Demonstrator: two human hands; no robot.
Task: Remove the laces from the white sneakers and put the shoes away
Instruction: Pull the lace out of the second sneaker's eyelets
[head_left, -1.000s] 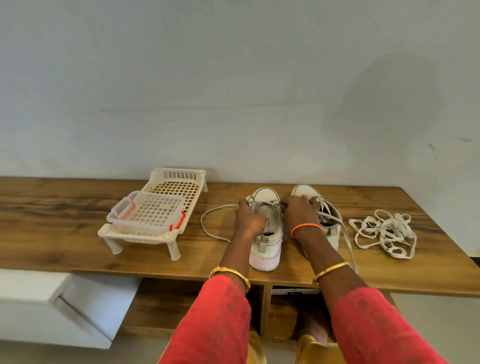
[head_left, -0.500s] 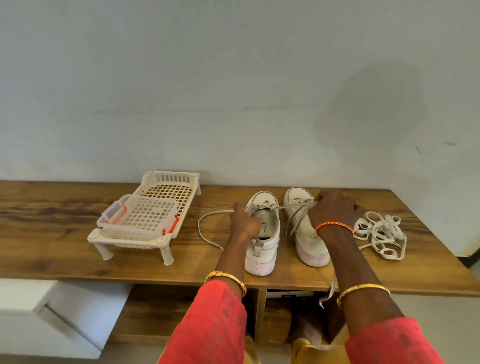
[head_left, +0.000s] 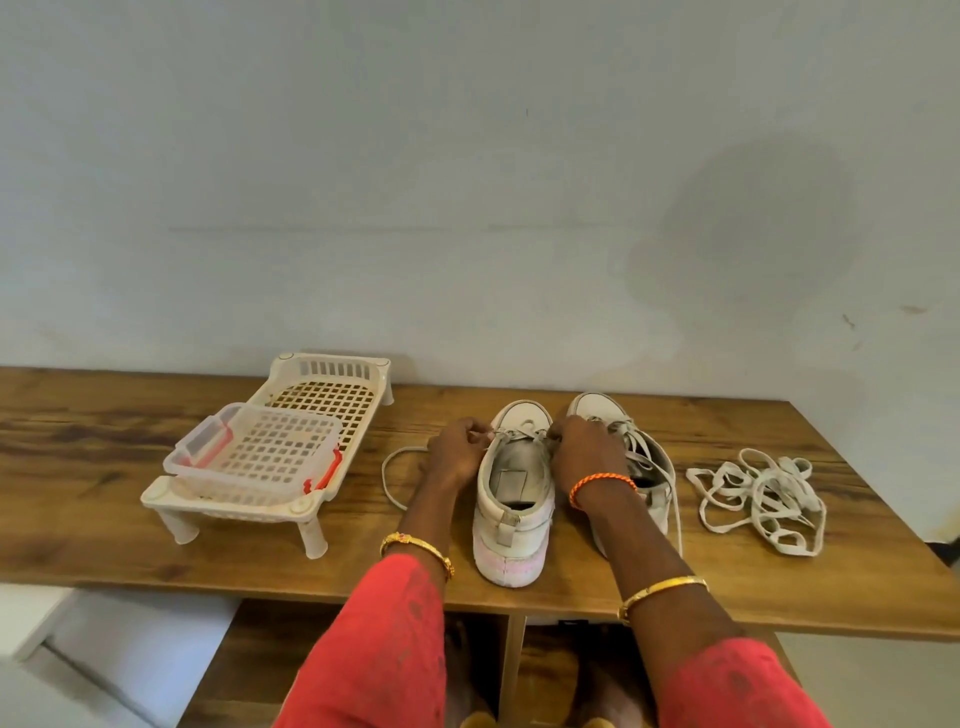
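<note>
Both arms are reaching forward over the counter (head_left: 156, 551); the left hand (head_left: 457, 451) and right hand (head_left: 584, 451) are each pinching the lace (head_left: 390, 480) at the left sneaker (head_left: 514, 493), standing mid-counter

Both arms reach fwd, red sleeves, gold bangles, L hand (head_left: 457, 452) fingers curled, pinching at fingertips, R hand (head_left: 589, 452) knuckles up, fingers curled down, orange thread on wrist
</note>
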